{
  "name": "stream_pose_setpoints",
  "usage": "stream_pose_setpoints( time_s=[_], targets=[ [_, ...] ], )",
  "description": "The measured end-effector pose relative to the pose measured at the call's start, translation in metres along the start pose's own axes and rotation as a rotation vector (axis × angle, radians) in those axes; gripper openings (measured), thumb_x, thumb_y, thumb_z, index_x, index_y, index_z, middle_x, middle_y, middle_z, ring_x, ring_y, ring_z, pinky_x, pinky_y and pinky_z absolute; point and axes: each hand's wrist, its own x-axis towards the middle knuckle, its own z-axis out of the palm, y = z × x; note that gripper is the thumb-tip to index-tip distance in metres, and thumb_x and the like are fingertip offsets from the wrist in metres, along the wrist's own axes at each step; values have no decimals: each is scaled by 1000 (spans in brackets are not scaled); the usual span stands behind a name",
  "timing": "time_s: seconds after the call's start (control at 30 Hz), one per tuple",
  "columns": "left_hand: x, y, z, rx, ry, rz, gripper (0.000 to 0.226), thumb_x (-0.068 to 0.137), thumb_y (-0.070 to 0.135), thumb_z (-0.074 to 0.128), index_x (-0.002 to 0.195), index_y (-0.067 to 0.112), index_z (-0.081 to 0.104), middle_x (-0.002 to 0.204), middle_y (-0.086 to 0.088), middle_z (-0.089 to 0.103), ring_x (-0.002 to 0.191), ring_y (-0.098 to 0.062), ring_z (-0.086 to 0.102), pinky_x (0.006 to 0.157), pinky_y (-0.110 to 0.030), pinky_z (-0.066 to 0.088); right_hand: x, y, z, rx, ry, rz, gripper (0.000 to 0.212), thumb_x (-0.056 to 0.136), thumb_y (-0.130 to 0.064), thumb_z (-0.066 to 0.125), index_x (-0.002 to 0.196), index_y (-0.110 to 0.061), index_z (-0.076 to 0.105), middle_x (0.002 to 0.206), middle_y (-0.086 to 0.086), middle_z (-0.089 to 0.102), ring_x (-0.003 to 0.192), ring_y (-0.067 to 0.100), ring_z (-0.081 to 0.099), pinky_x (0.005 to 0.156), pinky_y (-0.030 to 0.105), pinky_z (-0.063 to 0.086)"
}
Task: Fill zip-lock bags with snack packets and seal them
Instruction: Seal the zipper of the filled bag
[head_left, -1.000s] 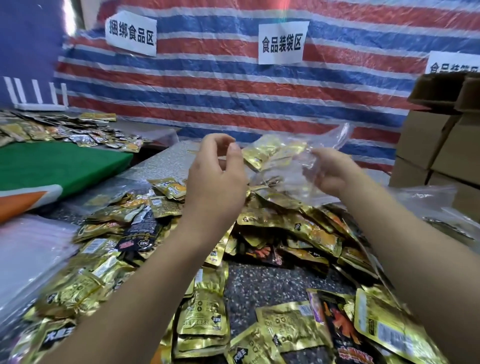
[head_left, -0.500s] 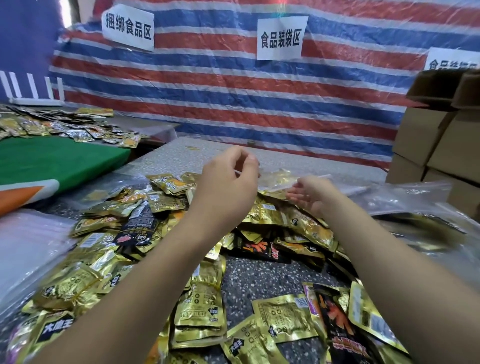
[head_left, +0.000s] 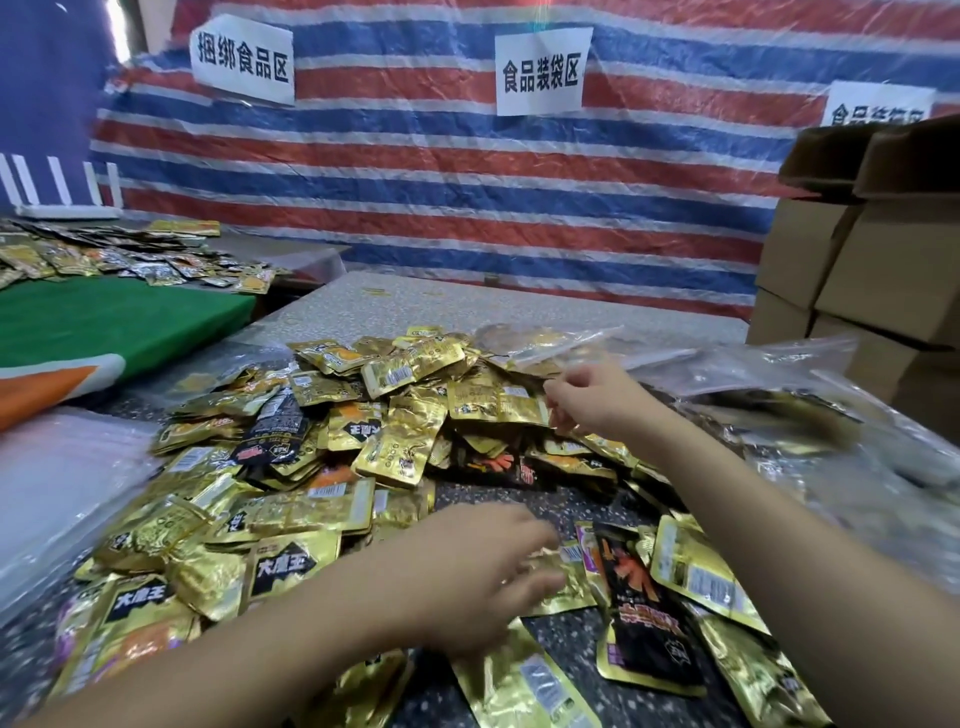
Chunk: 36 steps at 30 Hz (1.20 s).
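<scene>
She looks to be between bags: a filled zip-lock bag (head_left: 545, 340) lies at the far edge of the snack packets (head_left: 363, 441), and the left hand (head_left: 483, 577), fingers spread and blurred, reaches over packets at the heap's near side. The right hand (head_left: 597, 400), fingers loosely bent, hovers near the bag; whether it pinches anything I cannot tell. Next comes an empty bag, perhaps from the clear plastic (head_left: 62, 467) left of the heap; cardboard boxes (head_left: 857, 270) stand well right.

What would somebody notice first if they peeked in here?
Probably the big shiny heap of gold snack packets covering the speckled table. The left hand reaches over the near packets, the right hand farther back beside a filled clear zip-lock bag. Behind hangs a striped tarp.
</scene>
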Motion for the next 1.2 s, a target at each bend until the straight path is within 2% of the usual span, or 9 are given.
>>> stream_pose_setpoints(
  time_s=[0.17,0.27,0.4,0.53,0.63,0.87,1.0,1.1,1.2],
  targets=[
    [-31,-4,20,175,-67,42,63,95,69,8,142,34,30,149,6,39,132,-14,41,114,-40,28,-25,10,4,-165,-11,-69,34,100,-33,52,81,-12,69,72,-1,73,67,17,67,62,31,53],
    [-50,-19,22,204,-34,14,62,93,70,8,143,39,26,152,10,33,137,-12,34,116,-35,18,-44,24,15,-290,-18,-159,29,100,-35,52,80,-19,66,74,1,68,60,11,57,52,27,43],
    [-60,-30,31,194,17,-34,60,96,66,13,149,39,23,154,14,29,140,-6,24,113,-21,0,-66,49,27,-334,-63,-222,17,99,-34,54,86,-26,62,82,-9,65,72,12,63,64,31,52],
    [-50,-30,33,143,114,-59,52,96,60,18,137,36,39,141,15,43,127,-6,38,114,-25,21,-73,72,38,-410,-97,-255,19,99,-38,53,110,-24,62,107,-8,61,96,9,58,87,31,50],
    [-38,-32,35,123,195,-99,53,97,59,17,126,31,51,127,13,52,113,-7,48,102,-28,38,-73,80,44,-409,-81,-250,24,100,-43,50,116,-27,59,108,-10,58,94,7,57,86,31,50],
    [-15,-39,39,49,343,-133,48,98,49,20,107,22,57,104,9,56,92,-8,51,85,-28,47,-71,77,53,-357,45,-248,23,102,-42,44,95,-27,59,87,-10,61,81,6,56,74,36,49],
    [-21,-40,24,-102,570,-174,41,99,47,24,101,24,58,93,15,56,84,0,52,76,-22,48,-70,74,55,-351,67,-240,31,104,-37,39,80,-23,51,77,-5,55,72,9,50,64,37,38],
    [-42,-66,-8,-85,693,-306,28,98,42,31,97,28,56,86,20,51,81,4,51,69,-20,43,-68,76,56,-381,82,-220,37,106,-37,34,75,-20,46,74,-1,52,69,13,48,64,38,37],
    [-81,-131,-40,132,635,-677,25,99,33,42,94,14,57,93,-4,62,84,-24,57,70,-37,47,-67,76,58,-381,105,-204,39,106,-37,33,71,-22,44,72,-1,51,67,14,47,59,36,34]
  ],
)
